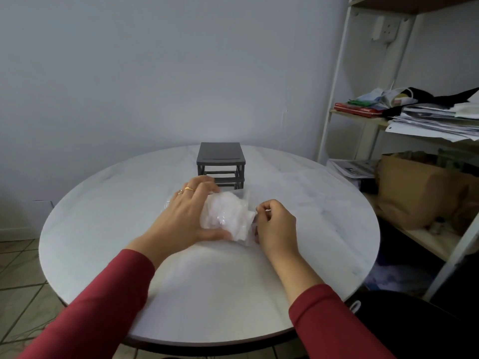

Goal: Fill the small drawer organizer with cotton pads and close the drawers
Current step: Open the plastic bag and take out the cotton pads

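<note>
Now, left hand (190,216): curled over the left side of a clear crinkled plastic bag of white cotton pads (228,218), fingers across its top and thumb along its near edge, clamped on it; two gold rings show on the fingers.
Right hand (274,224): fingertips drawn together in a pinch on the bag's right end.
Sleeves: red, on both forearms.
Bag: on the round white marble-look table (103,229), at the middle, between the two hands.
Drawer organizer: small dark grey plastic drawer organizer (220,161), just behind the bag toward the table's far edge; its frame looks open at the front, drawers not discernible.
Right of the table: white shelving (337,99) stacked with papers and a brown paper bag (420,190).
</note>
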